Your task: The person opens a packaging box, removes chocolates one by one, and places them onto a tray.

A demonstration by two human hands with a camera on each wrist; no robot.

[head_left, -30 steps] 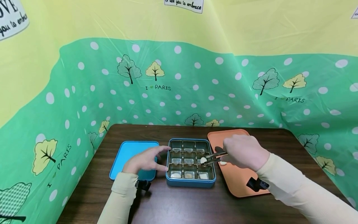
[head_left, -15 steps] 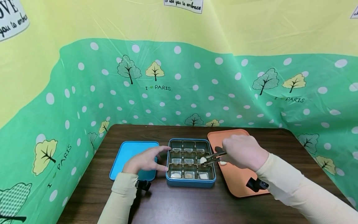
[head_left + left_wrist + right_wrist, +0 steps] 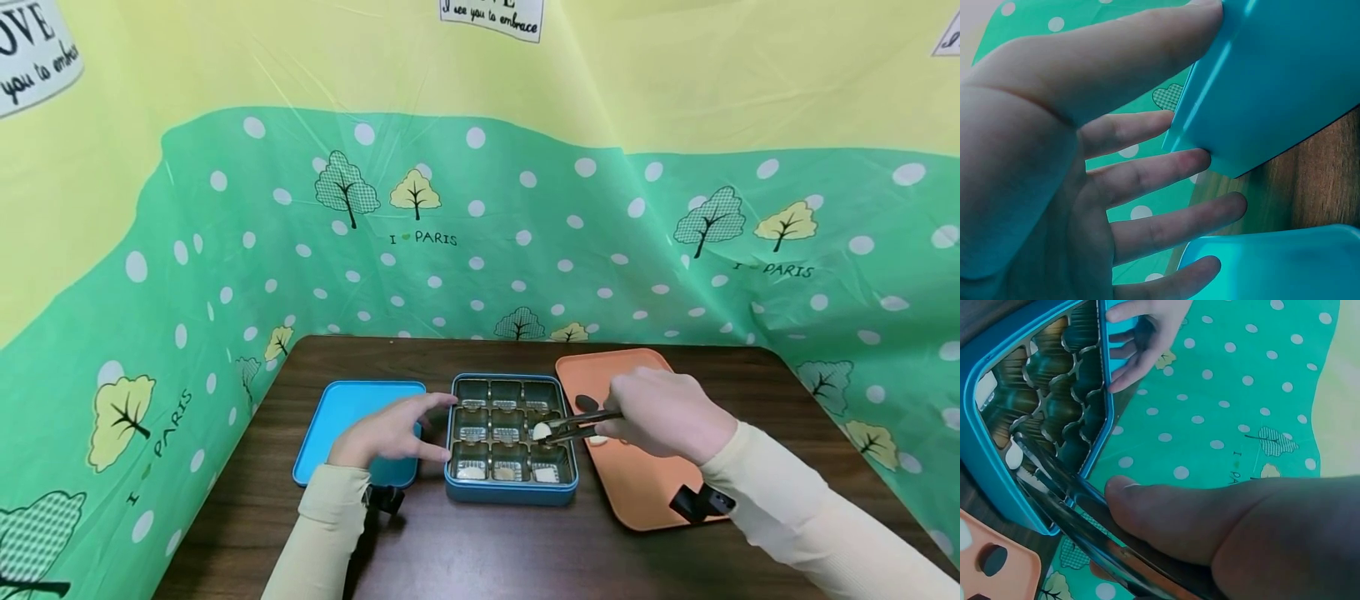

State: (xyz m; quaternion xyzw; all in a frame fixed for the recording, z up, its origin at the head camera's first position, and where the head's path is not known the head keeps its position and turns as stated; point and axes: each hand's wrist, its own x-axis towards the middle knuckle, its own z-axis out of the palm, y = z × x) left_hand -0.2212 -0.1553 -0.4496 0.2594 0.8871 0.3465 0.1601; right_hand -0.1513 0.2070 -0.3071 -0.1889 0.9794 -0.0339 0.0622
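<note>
A blue tin (image 3: 512, 492) holds a dark insert divided into several small compartments. My right hand (image 3: 667, 412) grips metal tongs (image 3: 581, 421), which reach into the right-hand compartment of the middle row. In the right wrist view the tong tips stand either side of a small white piece (image 3: 1014, 455). My left hand (image 3: 390, 429) touches the tin's left side with thumb and index finger, and the other fingers extend loosely in the left wrist view. Pale pieces (image 3: 546, 472) show at the bottom of the near-row compartments.
An orange tray (image 3: 637, 500) lies right of the tin, under my right forearm. On it are a dark round piece (image 3: 587, 403) and white pieces (image 3: 597, 439). A blue lid-like tray (image 3: 348, 400) lies on the left. The brown table (image 3: 480, 550) backs onto a green patterned cloth (image 3: 450, 283).
My right hand has shifted slightly right with the tongs, and more of the dark round piece on the orange tray shows. My left hand stays at the tin.
</note>
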